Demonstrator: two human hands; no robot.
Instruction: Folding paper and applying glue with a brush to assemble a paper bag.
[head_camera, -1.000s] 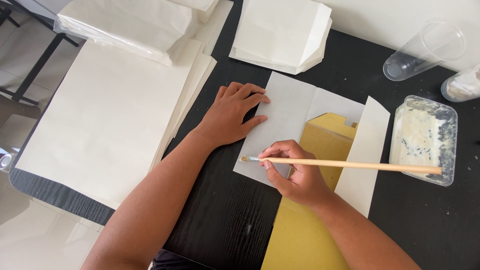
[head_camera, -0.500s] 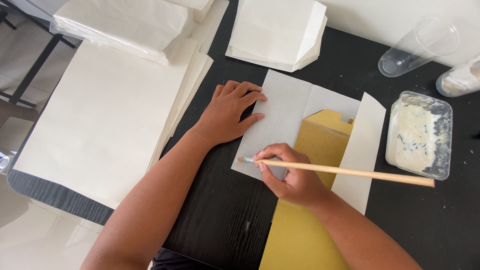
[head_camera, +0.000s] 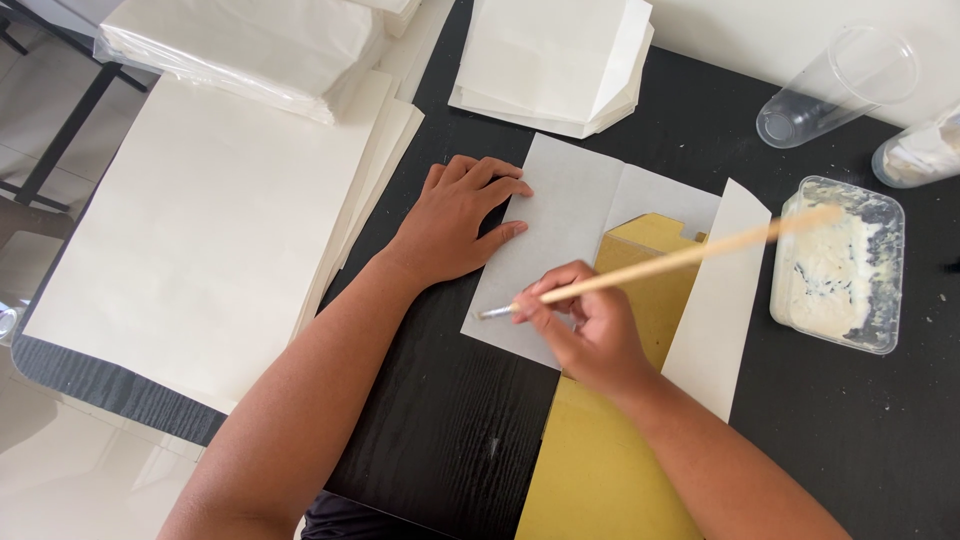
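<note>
Two hands are working over a black tabletop. Nearest, the right hand is pinching a thin brush, fingers closed round it, tip touching the white paper. Just beyond, the left hand is lying flat, fingers spread, holding nothing, pinning that paper. Paste could smear if the sheet slips. Farther right, a paste tray is sitting; paper stacks are lying left.

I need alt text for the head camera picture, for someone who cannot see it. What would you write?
A person's right hand holds a long wooden brush with its tip on a white paper sheet, while the left hand lies flat on the sheet's left edge. A gold card lies on the paper; a tub of white paste stands to the right on the black table.
</note>
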